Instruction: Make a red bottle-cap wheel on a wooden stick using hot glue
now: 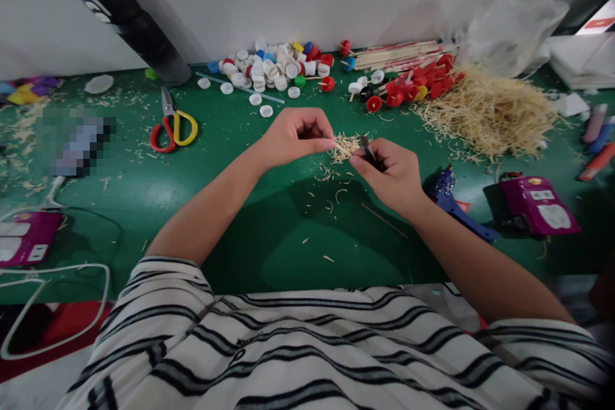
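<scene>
My left hand (300, 134) is closed in a pinch on one end of a thin pale wooden stick (342, 148). The stick's other end reaches toward my right hand (391, 173), which is wrapped round a dark knife (368, 150); part of the knife is hidden by the fingers. Right behind and below the stick, a small heap of wood shavings (349, 142) lies on the green table (269, 224). Loose curls are scattered in front of my hands. A thin stick (384, 220) rests on the table below my right hand.
Behind my hands are a pile of bottle caps (273, 70), red caps with sticks (408, 86), bundled sticks (398, 56) and a large shavings heap (490, 112). Scissors (173, 125) and a black bottle (144, 32) stand left; a blue glue gun (456, 205) and purple box (541, 205) lie right.
</scene>
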A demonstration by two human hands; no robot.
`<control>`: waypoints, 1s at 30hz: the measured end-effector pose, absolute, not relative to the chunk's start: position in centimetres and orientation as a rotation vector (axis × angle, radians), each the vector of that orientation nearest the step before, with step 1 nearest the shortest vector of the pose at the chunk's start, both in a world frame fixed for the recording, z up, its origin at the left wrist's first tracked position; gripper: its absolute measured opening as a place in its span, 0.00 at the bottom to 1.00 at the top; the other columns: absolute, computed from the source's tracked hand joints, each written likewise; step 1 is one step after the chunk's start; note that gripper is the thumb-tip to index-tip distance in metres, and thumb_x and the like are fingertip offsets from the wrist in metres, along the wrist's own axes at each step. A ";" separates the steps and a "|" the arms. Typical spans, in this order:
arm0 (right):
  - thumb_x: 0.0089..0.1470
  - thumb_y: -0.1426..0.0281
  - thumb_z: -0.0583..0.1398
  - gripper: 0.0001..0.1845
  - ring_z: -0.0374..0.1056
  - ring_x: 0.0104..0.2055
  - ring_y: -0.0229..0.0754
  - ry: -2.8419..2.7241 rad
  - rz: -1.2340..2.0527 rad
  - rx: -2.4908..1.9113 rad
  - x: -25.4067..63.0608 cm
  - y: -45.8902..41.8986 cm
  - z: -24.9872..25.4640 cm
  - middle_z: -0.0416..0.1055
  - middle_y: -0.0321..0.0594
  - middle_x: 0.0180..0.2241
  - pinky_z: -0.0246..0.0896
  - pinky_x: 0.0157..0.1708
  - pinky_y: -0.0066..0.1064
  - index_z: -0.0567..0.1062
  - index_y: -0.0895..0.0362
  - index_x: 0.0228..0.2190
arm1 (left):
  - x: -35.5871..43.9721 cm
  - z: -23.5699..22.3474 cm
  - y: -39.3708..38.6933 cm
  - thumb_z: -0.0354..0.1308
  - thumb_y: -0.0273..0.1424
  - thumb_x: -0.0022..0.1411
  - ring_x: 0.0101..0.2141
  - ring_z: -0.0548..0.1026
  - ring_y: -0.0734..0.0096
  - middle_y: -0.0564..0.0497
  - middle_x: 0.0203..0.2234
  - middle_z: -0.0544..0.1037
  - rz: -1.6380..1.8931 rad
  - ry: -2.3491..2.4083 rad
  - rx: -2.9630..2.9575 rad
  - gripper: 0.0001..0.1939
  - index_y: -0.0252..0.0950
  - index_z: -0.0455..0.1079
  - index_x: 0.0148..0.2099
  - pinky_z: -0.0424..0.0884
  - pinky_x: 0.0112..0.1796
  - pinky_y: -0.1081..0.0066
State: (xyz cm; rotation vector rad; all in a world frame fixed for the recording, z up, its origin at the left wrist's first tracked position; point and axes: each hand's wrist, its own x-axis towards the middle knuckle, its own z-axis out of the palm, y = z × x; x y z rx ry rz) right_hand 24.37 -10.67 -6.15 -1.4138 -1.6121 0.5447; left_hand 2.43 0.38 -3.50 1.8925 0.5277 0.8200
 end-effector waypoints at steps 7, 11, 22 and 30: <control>0.59 0.58 0.65 0.11 0.62 0.27 0.37 -1.597 0.570 -1.421 24.3 -10.7 -6.0 0.72 0.34 0.27 0.58 0.30 0.33 0.76 0.52 0.30 | 2.4 -3.4 0.4 0.73 0.43 0.57 0.24 0.70 0.80 0.53 0.24 0.76 0.810 0.536 1.933 0.17 0.36 0.75 0.34 0.66 0.25 0.76; 0.59 0.56 0.64 0.14 0.64 0.29 0.38 -1.596 0.724 -1.344 24.6 -10.6 -6.4 0.72 0.34 0.30 0.60 0.31 0.34 0.73 0.51 0.41 | 2.3 -3.0 0.5 0.73 0.43 0.56 0.23 0.68 0.80 0.54 0.23 0.74 0.845 0.569 1.937 0.17 0.36 0.74 0.34 0.64 0.24 0.76; 0.65 0.69 0.63 0.04 0.72 0.42 0.43 -2.218 0.747 -1.182 23.4 -13.4 -2.8 0.78 0.40 0.39 0.66 0.44 0.35 0.79 0.53 0.40 | 0.2 -3.3 4.2 0.75 0.42 0.52 0.21 0.58 0.80 0.57 0.19 0.65 1.171 0.677 1.783 0.17 0.39 0.72 0.29 0.54 0.23 0.69; 0.68 0.72 0.60 0.09 0.68 0.34 0.42 -2.612 0.532 -1.087 18.6 -22.6 -6.3 0.79 0.41 0.36 0.60 0.36 0.37 0.80 0.56 0.37 | -0.8 -3.9 6.2 0.68 0.58 0.59 0.27 0.59 0.82 0.58 0.21 0.63 1.131 0.759 1.903 0.28 0.38 0.69 0.34 0.55 0.26 0.72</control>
